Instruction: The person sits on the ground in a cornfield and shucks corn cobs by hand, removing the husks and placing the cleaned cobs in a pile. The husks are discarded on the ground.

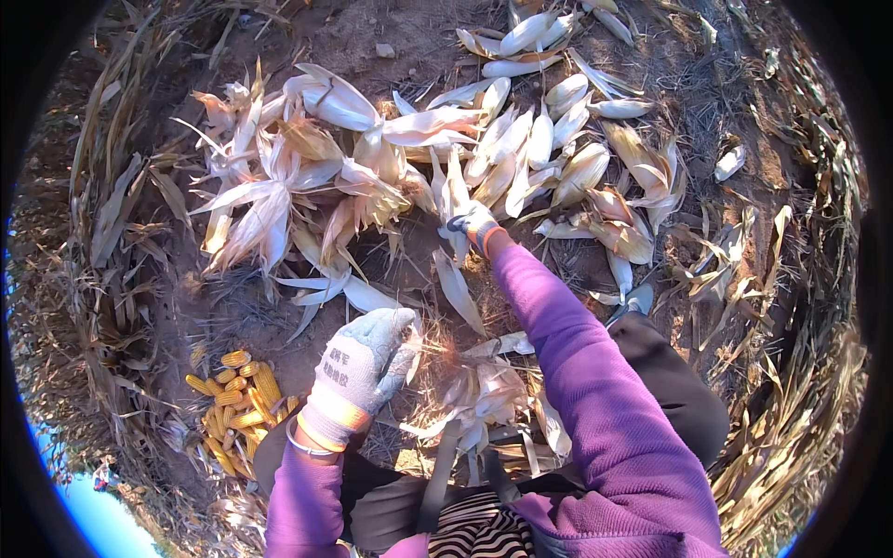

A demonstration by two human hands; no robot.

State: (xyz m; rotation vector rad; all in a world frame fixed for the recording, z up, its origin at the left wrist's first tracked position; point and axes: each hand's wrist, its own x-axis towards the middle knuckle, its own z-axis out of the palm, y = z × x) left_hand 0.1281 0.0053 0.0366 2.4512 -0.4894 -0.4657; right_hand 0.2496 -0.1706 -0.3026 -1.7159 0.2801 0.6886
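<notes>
My right hand (474, 222), in a grey-coated work glove, reaches forward to the near side of a heap of corn ears in pale dry husks (516, 150). Its fingers close around the lower end of one husked-over ear (455, 185). Nearer my body, my left hand (366, 356) wears a matching glove that bears writing. The left fingers are curled against the thumb, with a thin scrap of dry husk (416, 345) between them. Below and to the right of it lie loose husks (488, 397). Bare yellow corn cobs (241, 404) are piled left of my left hand.
Opened, peeled husks (279, 174) form a pile at the front left. Dry corn stalks line the left (104, 174) and right (781, 446) sides. My right shoe (635, 300) stands beside the heap. A single ear (730, 163) lies apart on the soil at the right.
</notes>
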